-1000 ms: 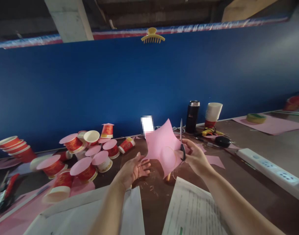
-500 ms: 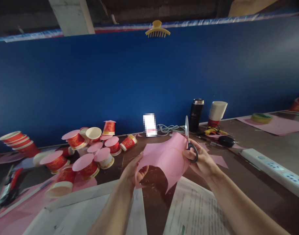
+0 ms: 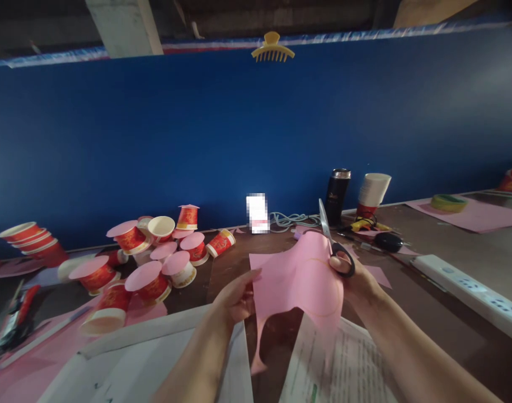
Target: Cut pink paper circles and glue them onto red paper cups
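Note:
A sheet of pink paper (image 3: 281,280) hangs curved between my hands, with a drawn circle outline on its right part and a curved cut along its lower edge. My left hand (image 3: 239,296) pinches its left side, some fingers hidden behind it. A thin pink strip (image 3: 259,350) dangles below that hand. Wrapped round the black handles of the scissors (image 3: 325,221), my right hand (image 3: 356,282) is at the sheet's right edge. The blades point up and away, beside the paper's top right; whether paper lies between them I cannot tell.
Several red paper cups (image 3: 149,282), many topped with pink discs, stand at left. Printed sheets (image 3: 335,364) lie in front. A black flask (image 3: 338,196), stacked cups (image 3: 374,193) and a power strip (image 3: 469,288) are at right, with tape (image 3: 449,202) beyond.
The pink paper has turned and shifted right and down in my hands; a strip now hangs from its left side. My right hand and the scissors have moved slightly right.

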`<state>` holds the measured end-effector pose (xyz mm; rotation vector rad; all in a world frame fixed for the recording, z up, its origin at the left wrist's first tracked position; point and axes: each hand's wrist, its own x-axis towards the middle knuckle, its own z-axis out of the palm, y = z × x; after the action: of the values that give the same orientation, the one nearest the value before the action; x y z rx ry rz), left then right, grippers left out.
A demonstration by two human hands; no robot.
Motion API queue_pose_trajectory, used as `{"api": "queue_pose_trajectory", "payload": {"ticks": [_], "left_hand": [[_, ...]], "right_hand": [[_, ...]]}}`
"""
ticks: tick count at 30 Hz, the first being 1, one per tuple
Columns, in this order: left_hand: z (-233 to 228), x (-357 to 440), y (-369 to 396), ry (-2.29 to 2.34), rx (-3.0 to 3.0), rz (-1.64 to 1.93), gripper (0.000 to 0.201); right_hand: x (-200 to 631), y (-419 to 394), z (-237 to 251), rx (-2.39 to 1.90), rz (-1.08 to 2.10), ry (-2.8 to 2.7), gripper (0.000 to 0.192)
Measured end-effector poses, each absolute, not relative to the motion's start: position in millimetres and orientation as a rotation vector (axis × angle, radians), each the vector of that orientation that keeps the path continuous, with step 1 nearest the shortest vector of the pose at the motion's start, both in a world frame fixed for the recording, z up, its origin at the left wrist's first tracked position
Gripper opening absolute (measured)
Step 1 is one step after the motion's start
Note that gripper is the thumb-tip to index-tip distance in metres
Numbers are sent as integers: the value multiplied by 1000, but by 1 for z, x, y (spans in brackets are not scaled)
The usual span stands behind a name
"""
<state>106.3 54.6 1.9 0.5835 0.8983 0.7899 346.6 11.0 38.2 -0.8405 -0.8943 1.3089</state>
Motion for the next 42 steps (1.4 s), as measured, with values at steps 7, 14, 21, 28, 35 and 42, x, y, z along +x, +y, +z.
{"api": "queue_pose_trajectory", "payload": {"ticks": [7,14,21,28,35,42], "left_hand": [[5,115,46,900,547,639,21],[11,112,52,855,465,983,28],[24,102,46,701,495,1094,37],[20,103,41,741,726,873,20],[15,106,45,731,724,980,32],[13,99,61,790,601,1338,33]], "right_hand": [[344,7,42,-873,1337,-934,47],[351,18,35,-923,1196,-949,39],[354,23,33,-892,1175,-938,40],[349,20,38,-862,1254,-961,49],[347,26,36,-960,1178,-880,37],[352,41,18,-1001,1144,-725,33]]}}
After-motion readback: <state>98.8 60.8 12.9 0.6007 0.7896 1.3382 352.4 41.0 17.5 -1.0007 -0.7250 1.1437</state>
